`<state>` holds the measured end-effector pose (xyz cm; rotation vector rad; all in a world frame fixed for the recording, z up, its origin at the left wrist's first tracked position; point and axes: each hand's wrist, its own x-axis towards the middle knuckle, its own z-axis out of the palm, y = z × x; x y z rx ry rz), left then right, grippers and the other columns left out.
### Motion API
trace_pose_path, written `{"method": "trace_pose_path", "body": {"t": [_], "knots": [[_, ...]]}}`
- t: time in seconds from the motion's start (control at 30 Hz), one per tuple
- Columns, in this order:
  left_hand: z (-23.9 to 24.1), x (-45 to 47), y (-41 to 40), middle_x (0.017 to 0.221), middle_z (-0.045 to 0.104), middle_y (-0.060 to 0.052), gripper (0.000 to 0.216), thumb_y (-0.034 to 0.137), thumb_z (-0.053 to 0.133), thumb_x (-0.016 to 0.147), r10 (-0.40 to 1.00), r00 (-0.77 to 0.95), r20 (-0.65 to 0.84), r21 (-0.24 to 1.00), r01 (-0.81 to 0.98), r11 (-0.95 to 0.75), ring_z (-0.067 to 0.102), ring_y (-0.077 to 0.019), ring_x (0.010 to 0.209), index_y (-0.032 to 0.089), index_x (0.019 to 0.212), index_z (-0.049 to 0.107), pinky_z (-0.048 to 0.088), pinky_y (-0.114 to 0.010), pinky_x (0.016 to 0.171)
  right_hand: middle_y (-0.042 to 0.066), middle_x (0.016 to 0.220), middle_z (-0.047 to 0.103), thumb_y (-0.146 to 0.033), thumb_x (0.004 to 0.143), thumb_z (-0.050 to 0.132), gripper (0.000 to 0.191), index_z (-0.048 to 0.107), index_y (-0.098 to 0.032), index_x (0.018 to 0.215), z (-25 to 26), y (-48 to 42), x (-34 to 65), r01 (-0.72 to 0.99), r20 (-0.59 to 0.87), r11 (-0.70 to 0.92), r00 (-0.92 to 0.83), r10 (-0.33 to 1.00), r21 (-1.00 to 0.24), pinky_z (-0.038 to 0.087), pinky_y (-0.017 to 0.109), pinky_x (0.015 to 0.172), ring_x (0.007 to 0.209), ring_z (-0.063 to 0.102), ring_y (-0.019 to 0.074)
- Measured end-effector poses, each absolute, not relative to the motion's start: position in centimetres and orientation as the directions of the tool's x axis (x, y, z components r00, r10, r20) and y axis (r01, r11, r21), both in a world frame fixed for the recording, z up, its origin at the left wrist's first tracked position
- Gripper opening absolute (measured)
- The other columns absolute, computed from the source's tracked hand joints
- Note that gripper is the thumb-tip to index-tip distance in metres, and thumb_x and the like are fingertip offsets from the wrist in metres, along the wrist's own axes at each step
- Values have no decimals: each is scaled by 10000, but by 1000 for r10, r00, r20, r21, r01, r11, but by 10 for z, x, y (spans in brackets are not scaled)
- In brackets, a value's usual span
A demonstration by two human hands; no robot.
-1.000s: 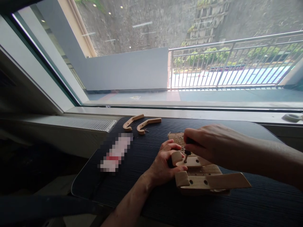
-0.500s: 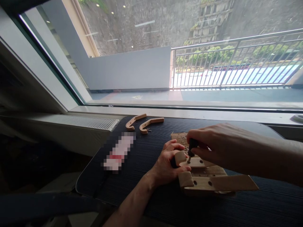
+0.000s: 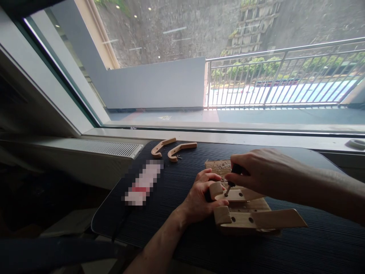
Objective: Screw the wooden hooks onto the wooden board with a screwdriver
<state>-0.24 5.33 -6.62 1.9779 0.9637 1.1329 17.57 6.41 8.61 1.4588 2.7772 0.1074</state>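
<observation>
My right hand is closed round the dark handle of a screwdriver. The screwdriver leans a little, its tip in a hole near the curled end of a wooden hook. That hook lies across a wooden board with small holes in it. My left hand grips the curled end of the same hook from the left, thumb on the near side, fingers on the far side. A second wooden hook, with two dark holes, lies across the board nearer to me.
Two more wooden hooks lie at the table's far left, with small screws beside one. Loose bits lie on the board's far end. A pixelated pink item is on the dark table. A window sill borders the far edge.
My right hand has shifted slightly and turned, and the screwdriver leans more to the right. The board and its hooks have moved a little to the left.
</observation>
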Motion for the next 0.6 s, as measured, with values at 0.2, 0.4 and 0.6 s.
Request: {"method": "trace_pose_path", "body": {"t": [0.2, 0.4, 0.6], "knots": [[-65, -3, 53, 1179, 602, -69, 287, 273, 791, 656, 833, 358, 422, 808, 269, -524, 365, -267, 1304, 204, 916, 692, 310, -428, 1111, -17, 609, 601, -247, 857, 493, 240, 601, -217, 645, 107, 58, 170, 751, -102, 659, -659, 745, -42, 241, 238, 488, 519, 470, 112], [-63, -3, 53, 1174, 609, -64, 289, 263, 801, 641, 838, 366, 406, 816, 268, -513, 352, -266, 1313, 198, 903, 698, 298, -415, 1117, -28, 687, 641, -19, 717, 514, 236, 633, -223, 717, 112, 56, 162, 719, -186, 689, -692, 697, -91, 288, 239, 514, 570, 523, 119], [-64, -3, 53, 1163, 609, -58, 298, 289, 818, 610, 851, 337, 404, 835, 244, -493, 359, -283, 1303, 210, 876, 708, 326, -423, 1103, -68, 763, 639, 80, 669, 456, 352, 607, -233, 729, 109, 62, 149, 596, -138, 776, -803, 580, -208, 358, 207, 554, 615, 543, 82]]}}
